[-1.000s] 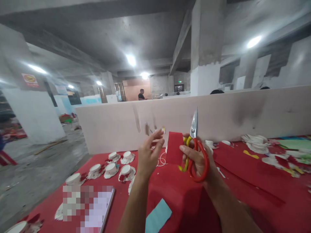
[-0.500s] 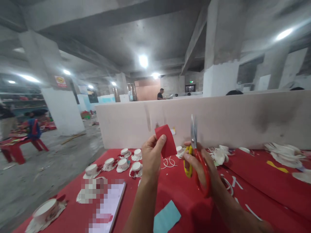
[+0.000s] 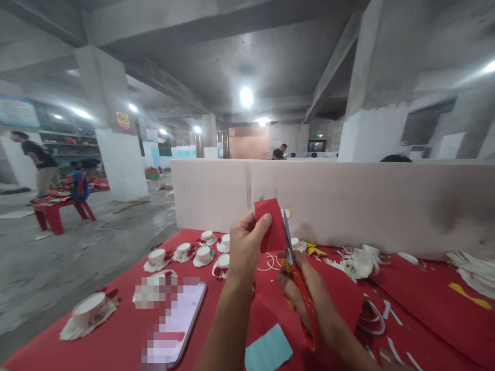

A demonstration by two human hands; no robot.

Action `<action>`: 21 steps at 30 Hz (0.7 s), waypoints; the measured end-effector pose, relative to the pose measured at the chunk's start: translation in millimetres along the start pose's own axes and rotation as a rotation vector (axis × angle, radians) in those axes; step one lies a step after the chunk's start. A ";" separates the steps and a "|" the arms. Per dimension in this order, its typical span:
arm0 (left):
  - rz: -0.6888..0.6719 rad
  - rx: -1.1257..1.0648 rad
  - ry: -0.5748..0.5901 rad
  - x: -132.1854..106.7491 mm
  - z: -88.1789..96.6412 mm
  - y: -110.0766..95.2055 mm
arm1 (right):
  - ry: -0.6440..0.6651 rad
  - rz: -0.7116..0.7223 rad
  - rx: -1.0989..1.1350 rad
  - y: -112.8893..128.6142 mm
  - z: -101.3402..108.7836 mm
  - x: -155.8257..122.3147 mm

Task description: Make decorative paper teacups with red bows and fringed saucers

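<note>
Pinched between the thumb and fingers of my left hand (image 3: 247, 242) is a piece of red paper (image 3: 273, 232), held upright above the table. My right hand (image 3: 305, 286) grips a pair of scissors (image 3: 291, 250) with red and yellow handles. Their blades point up and lie along the paper's right edge; whether they touch it I cannot tell. A light blue piece of paper (image 3: 269, 349) lies on the red tabletop (image 3: 216, 314) below my hands. Thin white rings (image 3: 268, 263) rest behind them.
Small hat-like paper cups with frilled brims (image 3: 88, 312) stand at the left, beside a phone (image 3: 181, 322). White paper scraps (image 3: 394, 314), a yellow cut-out (image 3: 469, 296) and frilled plates (image 3: 474, 273) lie right. A pale partition (image 3: 348, 201) borders the table's back. People are farther off.
The scissors have moved left and tilted, from apart to the red paper's right edge. The blades look closer together. The whole view has turned slightly left.
</note>
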State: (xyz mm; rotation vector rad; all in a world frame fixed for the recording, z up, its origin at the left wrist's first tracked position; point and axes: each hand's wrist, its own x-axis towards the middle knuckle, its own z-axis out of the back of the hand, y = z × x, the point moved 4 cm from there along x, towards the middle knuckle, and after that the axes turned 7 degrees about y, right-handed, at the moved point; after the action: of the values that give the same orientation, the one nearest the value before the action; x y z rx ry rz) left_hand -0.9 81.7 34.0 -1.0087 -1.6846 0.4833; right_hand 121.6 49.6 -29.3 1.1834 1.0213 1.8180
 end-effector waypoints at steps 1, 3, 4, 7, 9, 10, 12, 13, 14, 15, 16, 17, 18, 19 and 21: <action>0.002 0.015 0.004 -0.2 -0.1 0.3 | 0.000 0.001 -0.006 -0.1 -0.5 0.2; 0.005 0.043 0.007 -0.4 0.1 0.9 | -0.001 -0.004 -0.020 -1.3 -1.4 0.3; 0.006 0.054 0.008 -0.4 0.3 1.3 | -0.006 -0.008 -0.019 -2.0 -1.7 0.2; 0.014 0.074 0.013 -0.7 0.4 2.3 | -0.012 -0.001 -0.002 -2.3 -2.0 -0.3; 0.020 0.092 0.017 -1.1 0.0 2.4 | -0.012 0.008 0.010 -1.3 -1.8 -0.6; 0.022 0.100 0.018 -1.3 -0.3 2.3 | -0.015 0.009 0.020 -0.9 -1.5 -0.6; 0.023 0.109 0.021 -1.9 -0.9 1.7 | -0.032 0.006 0.046 -0.5 -0.6 -0.6; 0.022 0.112 0.020 -2.3 -1.2 1.3 | -0.043 0.003 0.057 -0.5 -0.2 -0.6; 0.022 0.115 0.017 -2.6 -1.3 0.9 | -0.049 0.001 0.065 -0.6 -0.2 -0.8; 0.022 0.118 0.015 -2.8 -1.4 0.6 | -0.053 0.000 0.070 -0.6 -0.5 -1.1; 0.023 0.122 0.013 -3.0 -1.5 0.4 | -0.062 -0.001 0.075 -0.4 -1.0 -1.6; 0.022 0.128 0.012 -3.2 -1.4 0.2 | -0.074 0.001 0.081 -0.1 -1.5 -2.4; 0.020 0.134 0.012 -3.3 -1.3 0.1 | -0.085 0.004 0.089 0.3 -2.3 -3.2; 0.019 0.140 0.013 -3.3 -1.1 0.1 | -0.100 0.005 0.101 0.7 -3.1 -4.1; 0.016 0.151 0.009 -3.2 -0.4 0.4 | -0.139 -0.007 0.142 0.4 -4.1 -5.5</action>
State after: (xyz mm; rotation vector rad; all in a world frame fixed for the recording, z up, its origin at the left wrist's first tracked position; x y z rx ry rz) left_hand -0.1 79.3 32.0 -0.9132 -1.6078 0.6064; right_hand 119.4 43.6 -32.0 1.3697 1.0865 1.6544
